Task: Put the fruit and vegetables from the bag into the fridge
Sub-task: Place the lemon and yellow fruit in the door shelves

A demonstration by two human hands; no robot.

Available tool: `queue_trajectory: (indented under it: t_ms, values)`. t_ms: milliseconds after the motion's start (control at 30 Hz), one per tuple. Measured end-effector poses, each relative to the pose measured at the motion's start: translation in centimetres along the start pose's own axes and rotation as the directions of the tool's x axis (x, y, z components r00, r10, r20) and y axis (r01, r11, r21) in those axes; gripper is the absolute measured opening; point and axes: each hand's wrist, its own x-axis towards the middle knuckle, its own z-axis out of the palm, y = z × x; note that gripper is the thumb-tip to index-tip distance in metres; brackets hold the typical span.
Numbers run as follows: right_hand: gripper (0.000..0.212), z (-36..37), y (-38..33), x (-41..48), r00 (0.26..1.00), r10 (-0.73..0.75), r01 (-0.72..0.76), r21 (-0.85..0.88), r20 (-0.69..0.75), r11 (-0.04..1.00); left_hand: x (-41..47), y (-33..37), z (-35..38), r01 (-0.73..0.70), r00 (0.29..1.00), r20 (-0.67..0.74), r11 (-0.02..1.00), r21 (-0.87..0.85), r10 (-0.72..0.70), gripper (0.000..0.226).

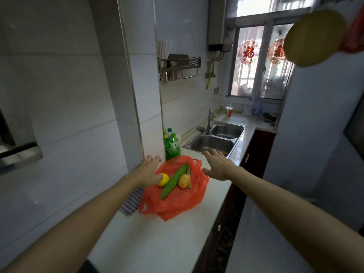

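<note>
left hand (147, 170) by fruit (164, 180), right hand (218, 166) beside bag (177, 203)

Bag (177, 203) on the counter (157, 243), in it cucumber (174, 181) between lemon (164, 180) and orange (184, 181), sink (212, 144) behind.

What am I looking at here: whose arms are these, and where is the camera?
No machine here: these are a person's bare arms, filmed by one camera worn on the head and looking down. On the white counter lies an open red bag with a cucumber, a yellow fruit and an orange fruit. The right hand hovers open beside the bag, holding nothing. The left hand is at the bag's edge, thumb by the yellow fruit; whether it grips anything I cannot tell. Behind are green bottles and a sink.
</note>
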Motion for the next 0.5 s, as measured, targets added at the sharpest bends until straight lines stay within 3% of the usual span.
queue_trajectory:
  t_ms: [500]
  values:
    - [0.072,2.3,7.0,10.4,0.990,-0.141,0.138,0.080,0.030,0.987,10.2,1.8,3.8,0.105,0.994,0.010,0.994,0.030,-0.105,0.063]
